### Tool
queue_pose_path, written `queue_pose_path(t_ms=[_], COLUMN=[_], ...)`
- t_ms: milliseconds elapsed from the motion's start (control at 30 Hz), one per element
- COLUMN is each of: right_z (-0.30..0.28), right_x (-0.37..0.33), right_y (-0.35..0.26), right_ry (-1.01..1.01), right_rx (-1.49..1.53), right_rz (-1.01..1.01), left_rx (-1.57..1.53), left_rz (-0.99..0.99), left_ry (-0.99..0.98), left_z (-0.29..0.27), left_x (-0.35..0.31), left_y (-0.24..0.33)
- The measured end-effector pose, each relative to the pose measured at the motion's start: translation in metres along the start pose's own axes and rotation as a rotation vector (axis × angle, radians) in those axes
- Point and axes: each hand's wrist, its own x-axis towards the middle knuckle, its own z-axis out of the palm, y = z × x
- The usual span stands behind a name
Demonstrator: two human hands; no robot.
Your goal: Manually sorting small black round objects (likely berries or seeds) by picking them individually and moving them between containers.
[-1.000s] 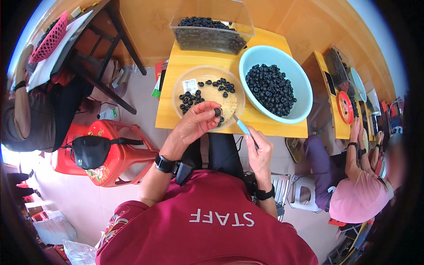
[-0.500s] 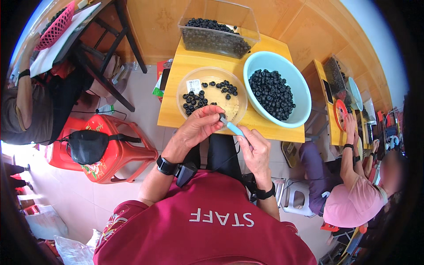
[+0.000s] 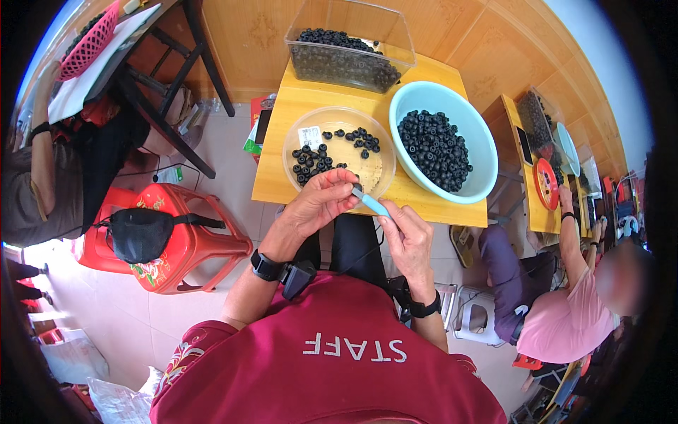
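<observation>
My left hand point(image 3: 321, 201) pinches a small black ring-like part point(image 3: 357, 187) between thumb and fingertips, over the near edge of a shallow round clear tray point(image 3: 376, 178). In my right hand point(image 3: 407, 237) is a small knife point(image 3: 374, 205) with a light blue handle. Its short metal blade points left and touches or nearly touches the part; the exact contact is too small to tell. Several loose black parts point(image 3: 311, 164) lie in the tray beside a white label. Right of the tray stands a light blue bowl point(image 3: 486, 169) holding a heap of similar black parts.
A clear rectangular bin point(image 3: 346, 71) with black parts stands at the back of the yellow table point(image 3: 279, 152). On the left is a red stool point(image 3: 183, 247) with a black bag point(image 3: 141, 234). People sit at tables on both sides; the right one has a red tray point(image 3: 545, 184).
The knife blade has shifted slightly against the black part, while my hands stay nearly in place. The person on the right has leaned and stretched an arm toward the red tray.
</observation>
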Motion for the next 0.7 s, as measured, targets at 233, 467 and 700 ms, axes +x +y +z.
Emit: queue_pose_path(t_ms=[233, 467, 700], right_z=[0.004, 0.014, 0.001], right_x=[-0.002, -0.002, -0.011], right_y=[0.006, 0.017, 0.043], right_ry=[0.022, 0.079, 0.146], right_rx=[0.022, -0.002, -0.035], right_rz=[-0.02, 0.004, 0.136], left_rx=[0.015, 0.003, -0.061], left_rz=[-0.021, -0.032, -0.057], left_ry=[-0.041, 0.047, -0.016], left_z=[-0.004, -0.006, 0.002], left_x=[0.0, -0.004, -0.008], left_y=[0.0, 0.0, 0.01])
